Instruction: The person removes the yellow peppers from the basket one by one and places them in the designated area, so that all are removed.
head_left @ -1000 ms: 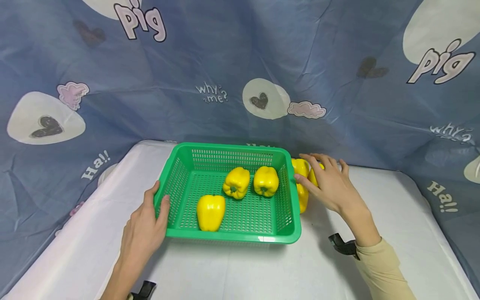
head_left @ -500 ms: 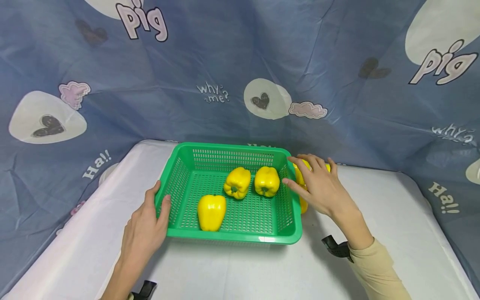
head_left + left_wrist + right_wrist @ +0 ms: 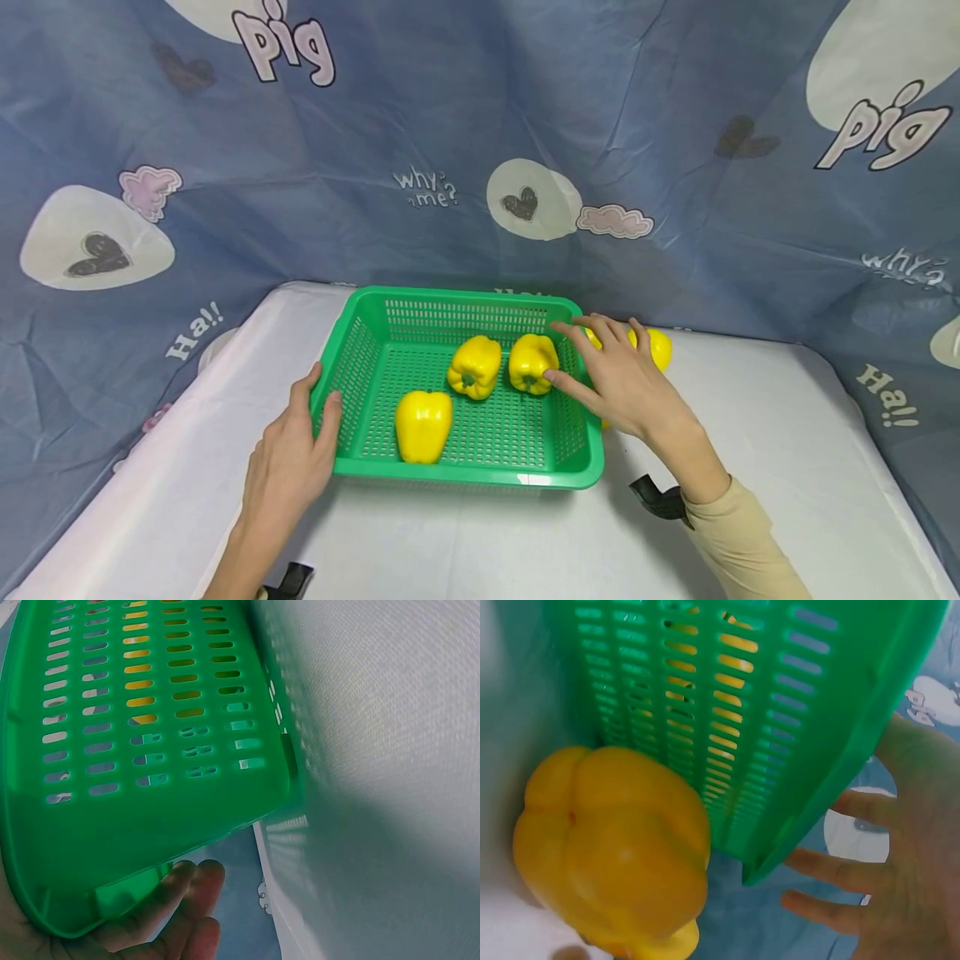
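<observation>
A green plastic basket [image 3: 465,473] with slotted walls stands on the white-covered table. In it lie three yellow bell peppers: one at the front [image 3: 423,427], one behind it [image 3: 475,368] and one near the right wall [image 3: 531,360]. My left hand [image 3: 288,450] grips the left rim, thumb inside and fingers outside. Over the right rim reaches my right hand [image 3: 626,385], fingers spread and holding nothing; its thumb overlaps the right-hand pepper in the head view. More yellow bell peppers, including one at the back [image 3: 661,348], lie outside the right wall, partly hidden by this hand.
A blue cloth [image 3: 450,108] printed with words and hearts hangs behind the table. White cloth [image 3: 450,542] covers the tabletop. In the right wrist view, a yellow bell pepper [image 3: 622,840] lies close beside the basket's outer wall.
My right hand has moved left from the peppers outside to over the basket's right rim, uncovering a pepper at the back right. The left hand and basket have stayed put.
</observation>
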A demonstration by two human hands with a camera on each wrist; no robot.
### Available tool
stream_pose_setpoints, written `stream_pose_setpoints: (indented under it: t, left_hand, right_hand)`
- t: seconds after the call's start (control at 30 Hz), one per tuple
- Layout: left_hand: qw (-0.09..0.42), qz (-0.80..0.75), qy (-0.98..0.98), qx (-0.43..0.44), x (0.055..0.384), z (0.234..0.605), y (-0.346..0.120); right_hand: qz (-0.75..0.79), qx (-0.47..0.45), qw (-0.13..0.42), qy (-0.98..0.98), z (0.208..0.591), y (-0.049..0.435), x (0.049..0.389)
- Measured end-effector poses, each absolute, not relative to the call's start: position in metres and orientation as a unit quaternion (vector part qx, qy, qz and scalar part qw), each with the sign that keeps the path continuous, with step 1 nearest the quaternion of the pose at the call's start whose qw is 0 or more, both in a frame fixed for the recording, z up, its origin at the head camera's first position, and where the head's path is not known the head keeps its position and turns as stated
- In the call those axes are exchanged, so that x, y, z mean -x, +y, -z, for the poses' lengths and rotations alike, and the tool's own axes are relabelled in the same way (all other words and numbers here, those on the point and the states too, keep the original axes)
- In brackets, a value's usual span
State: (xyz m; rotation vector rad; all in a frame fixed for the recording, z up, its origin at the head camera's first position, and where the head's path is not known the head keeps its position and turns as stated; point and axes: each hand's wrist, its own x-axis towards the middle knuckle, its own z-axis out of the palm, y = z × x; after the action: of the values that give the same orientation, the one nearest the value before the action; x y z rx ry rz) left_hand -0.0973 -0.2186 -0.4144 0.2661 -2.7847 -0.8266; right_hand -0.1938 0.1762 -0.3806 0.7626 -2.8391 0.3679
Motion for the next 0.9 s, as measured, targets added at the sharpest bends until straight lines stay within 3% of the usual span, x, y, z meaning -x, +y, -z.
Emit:
stream_pose_setpoints:
  t: [0.9]
  left_hand:
    - [0.117,0.281,-0.948,-0.090,0.097,0.415,-0.218]
  right_hand:
    - [-0.088,-0.339,0.069,-0.934,0.363,0.148,0.200]
